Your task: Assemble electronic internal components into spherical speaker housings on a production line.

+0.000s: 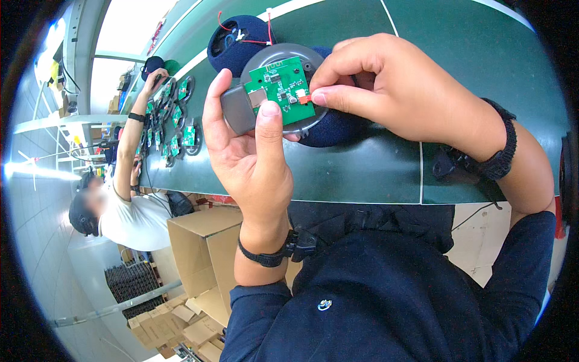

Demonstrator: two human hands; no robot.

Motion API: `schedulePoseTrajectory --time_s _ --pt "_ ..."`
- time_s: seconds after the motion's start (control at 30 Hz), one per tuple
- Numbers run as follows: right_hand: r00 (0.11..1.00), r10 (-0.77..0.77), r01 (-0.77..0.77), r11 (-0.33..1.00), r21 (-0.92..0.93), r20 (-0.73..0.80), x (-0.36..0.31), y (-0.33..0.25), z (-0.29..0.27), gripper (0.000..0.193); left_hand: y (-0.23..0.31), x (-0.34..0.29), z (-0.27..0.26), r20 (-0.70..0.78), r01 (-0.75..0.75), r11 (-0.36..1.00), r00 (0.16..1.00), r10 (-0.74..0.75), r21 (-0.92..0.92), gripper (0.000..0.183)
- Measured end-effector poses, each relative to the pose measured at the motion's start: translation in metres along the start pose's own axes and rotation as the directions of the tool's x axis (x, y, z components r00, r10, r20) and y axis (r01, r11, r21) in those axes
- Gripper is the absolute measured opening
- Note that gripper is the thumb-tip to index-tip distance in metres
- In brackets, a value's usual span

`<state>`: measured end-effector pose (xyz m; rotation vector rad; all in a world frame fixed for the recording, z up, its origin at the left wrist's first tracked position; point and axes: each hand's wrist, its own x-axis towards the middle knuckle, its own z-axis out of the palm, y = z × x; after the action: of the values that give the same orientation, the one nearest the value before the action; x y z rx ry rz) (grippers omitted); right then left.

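My left hand (250,154) is closed round a dark grey round plastic base (297,53), its thumb over the lower edge of the green circuit board (280,81) lying on that base. A dark grey block-shaped part (239,110) sticks out at the left, against my left fingers. My right hand (392,90) pinches with thumb and forefinger at a small orange-red connector (305,99) on the board's right edge. Behind the base, a dark blue fabric-covered round housing (232,48) shows red and white wires. A second dark blue round housing (338,131) is partly hidden under my right hand.
On the green worktable (362,175), several grey bases with green boards (175,130) lie at the left. A co-worker in a white shirt (139,217) reaches over them. An open cardboard box (205,241) stands below the table's front edge.
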<state>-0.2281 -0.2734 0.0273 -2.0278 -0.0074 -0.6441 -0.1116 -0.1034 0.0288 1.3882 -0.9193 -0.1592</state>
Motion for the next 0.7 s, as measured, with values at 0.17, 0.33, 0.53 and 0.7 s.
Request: schedulePoseTrajectory --time_s 0.17,0.33,0.53,0.7 --pt "0.971 0.228 -0.236 0.961 0.147 0.065 0.003 -0.003 -0.001 0.016 0.000 0.001 0.000 0.001 -0.002 1.000 1.000 0.002 -0.011 0.054" --pt "0.957 0.270 -0.289 0.914 0.285 0.107 0.005 -0.005 -0.006 0.013 -0.003 0.003 0.000 0.039 -0.011 1.000 0.999 0.010 0.004 0.055" --pt "0.956 0.268 -0.287 0.939 0.190 0.121 0.007 0.007 -0.007 0.015 -0.001 0.010 -0.001 0.104 0.030 0.999 0.994 -0.026 -0.036 0.056" --pt "0.977 0.195 -0.210 0.946 0.245 0.085 0.020 0.008 -0.026 0.033 -0.006 0.004 -0.001 -0.003 0.071 0.991 0.997 -0.072 -0.110 0.057"
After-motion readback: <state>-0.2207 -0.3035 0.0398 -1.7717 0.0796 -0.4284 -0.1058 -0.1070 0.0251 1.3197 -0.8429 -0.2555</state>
